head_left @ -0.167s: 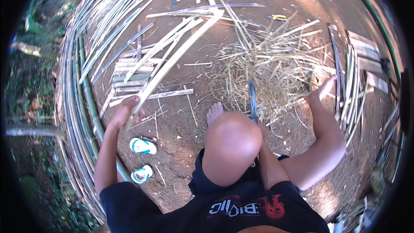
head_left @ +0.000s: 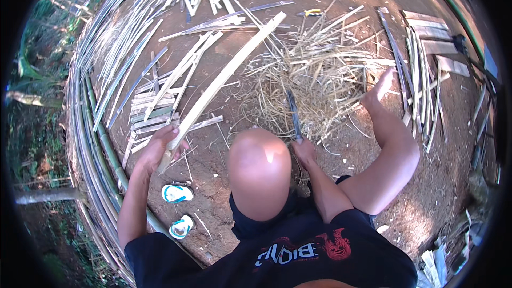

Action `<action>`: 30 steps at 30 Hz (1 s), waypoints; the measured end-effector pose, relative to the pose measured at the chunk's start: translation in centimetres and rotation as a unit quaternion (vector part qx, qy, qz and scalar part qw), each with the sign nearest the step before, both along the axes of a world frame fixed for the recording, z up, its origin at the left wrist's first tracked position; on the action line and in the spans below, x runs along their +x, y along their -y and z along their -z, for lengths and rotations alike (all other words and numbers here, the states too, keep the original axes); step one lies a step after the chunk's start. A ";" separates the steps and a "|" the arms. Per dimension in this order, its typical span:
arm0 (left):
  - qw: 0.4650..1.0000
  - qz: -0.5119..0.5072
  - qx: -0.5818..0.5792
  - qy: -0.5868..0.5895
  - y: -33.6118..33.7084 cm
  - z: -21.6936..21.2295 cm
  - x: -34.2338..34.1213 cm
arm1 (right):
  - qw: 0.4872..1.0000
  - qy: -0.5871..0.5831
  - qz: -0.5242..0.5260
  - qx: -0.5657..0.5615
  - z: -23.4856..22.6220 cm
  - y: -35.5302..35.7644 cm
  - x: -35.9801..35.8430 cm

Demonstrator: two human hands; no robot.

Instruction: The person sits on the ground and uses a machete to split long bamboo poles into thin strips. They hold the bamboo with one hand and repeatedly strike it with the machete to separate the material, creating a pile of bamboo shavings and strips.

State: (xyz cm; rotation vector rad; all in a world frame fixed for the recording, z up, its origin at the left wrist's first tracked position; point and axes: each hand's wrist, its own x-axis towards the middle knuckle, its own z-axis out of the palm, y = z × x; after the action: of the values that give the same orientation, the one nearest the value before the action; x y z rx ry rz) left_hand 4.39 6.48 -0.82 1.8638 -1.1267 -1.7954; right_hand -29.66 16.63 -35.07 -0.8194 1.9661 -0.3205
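A long pale bamboo strip (head_left: 229,70) slants up and away to the right from my left hand (head_left: 161,146), whose fingers are closed round its near end. My right hand (head_left: 304,152) grips a knife with a long dark blade (head_left: 293,112), just right of my raised knee. The knife points away from me, its tip over a heap of thin bamboo shavings (head_left: 314,74). Strip and blade are apart. The knife's handle is mostly hidden inside my fist.
White flip-flops (head_left: 177,193) with blue straps lie at my left. Split bamboo pieces (head_left: 154,109) and long strips (head_left: 125,48) spread beyond them, bordered by green poles (head_left: 104,133). Slats (head_left: 426,32) lie at the far right. A yellow-handled tool (head_left: 312,13) rests past the shavings.
The view has shifted, so the ground things sit further left. My right hand and its grip on the knife now show beside the knee, which hid them before.
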 end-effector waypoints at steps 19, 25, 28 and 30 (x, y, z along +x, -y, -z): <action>0.992 0.033 -0.086 0.086 4.4 -0.5 -2.6 | 0.990 0.058 0.110 -0.063 3.5 -0.5 0.7; 0.917 -0.075 -0.373 0.123 5.6 -8.8 -6.6 | 0.986 0.091 0.118 -0.075 -3.5 -0.1 1.0; 0.891 -0.072 -0.439 0.085 5.9 -11.0 -8.2 | 0.974 0.080 0.148 -0.149 -4.9 0.6 1.4; 0.877 -0.050 -0.465 0.112 5.5 -11.4 -9.4 | 0.955 0.153 0.183 -0.176 -5.8 1.5 1.6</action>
State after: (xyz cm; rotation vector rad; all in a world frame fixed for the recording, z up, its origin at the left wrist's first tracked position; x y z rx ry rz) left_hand -5.00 1.03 10.56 1.4669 -1.5553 -0.7137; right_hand -28.02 15.17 -29.24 -0.5729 1.7782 -0.9806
